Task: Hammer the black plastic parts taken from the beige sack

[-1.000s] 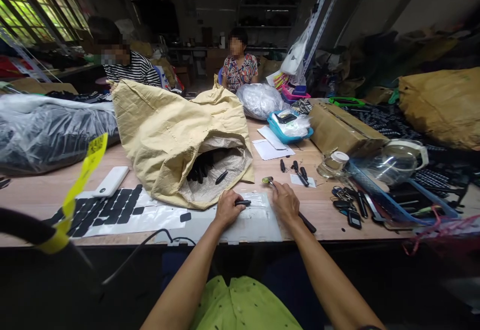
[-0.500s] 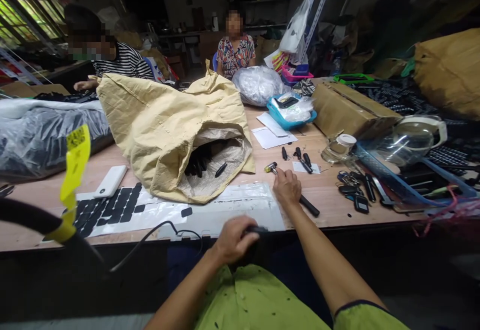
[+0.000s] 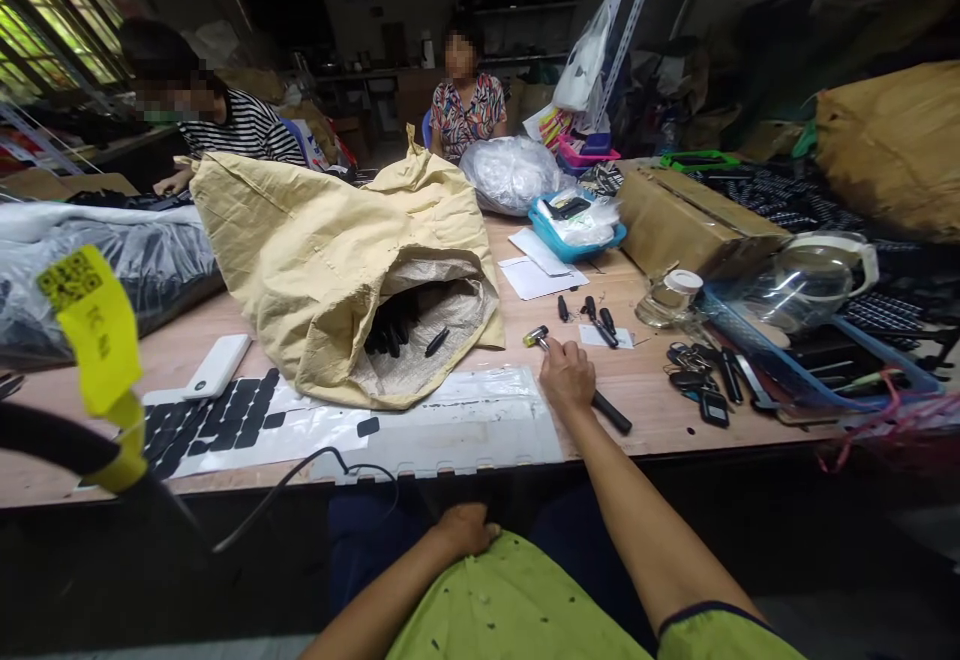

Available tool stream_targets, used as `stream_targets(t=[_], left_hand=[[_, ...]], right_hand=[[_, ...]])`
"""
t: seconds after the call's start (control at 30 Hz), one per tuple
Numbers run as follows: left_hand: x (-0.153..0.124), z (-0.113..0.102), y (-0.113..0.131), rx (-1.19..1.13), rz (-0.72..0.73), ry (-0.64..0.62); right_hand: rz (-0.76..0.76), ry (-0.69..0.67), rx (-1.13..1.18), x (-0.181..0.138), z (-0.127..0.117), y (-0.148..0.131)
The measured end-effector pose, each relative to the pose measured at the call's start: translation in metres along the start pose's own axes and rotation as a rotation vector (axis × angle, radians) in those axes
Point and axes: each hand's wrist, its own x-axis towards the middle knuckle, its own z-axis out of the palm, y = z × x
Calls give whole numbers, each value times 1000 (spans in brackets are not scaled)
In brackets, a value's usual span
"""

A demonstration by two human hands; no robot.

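Observation:
My right hand (image 3: 568,377) lies on the table with its fingers around the middle of a small hammer. The hammer's black handle (image 3: 613,413) sticks out on the near side, and its head, with a yellowish face, shows past my fingers. My left hand (image 3: 466,530) is low at my lap, against the green shirt, with its fingers curled; whatever it holds is hidden. In front lies a cream cloth sack (image 3: 322,270), its mouth towards me, with several black pieces (image 3: 394,333) inside. Beneath its near edge is a clear plastic sheet (image 3: 480,430).
More black pieces (image 3: 606,321) lie right of the hammer, near keys (image 3: 686,370), a glass jar (image 3: 667,302) and a blue tray (image 3: 810,365). A power bank (image 3: 217,367) rests at left. A yellow tag (image 3: 94,325) hangs close to the camera. Two people sit across the table.
My left hand has dropped from the table edge to my lap, and the dark object in it is no longer visible. My right hand stays on the hammer. The view has shifted slightly.

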Motion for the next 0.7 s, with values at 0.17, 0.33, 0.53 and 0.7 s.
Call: stream_targets(t=[0.17, 0.33, 0.53, 0.7], left_hand=[[-30, -61, 40, -41, 367, -166], [-11, -166, 61, -172, 133, 708], [24, -217, 28, -116, -410, 1290], [34, -218, 17, -112, -380, 1276]], right_hand=[[6, 14, 8, -1, 1, -1], [18, -2, 11, 0, 0, -3], [12, 9, 21, 0, 0, -5], [25, 2, 31, -1, 3, -5]])
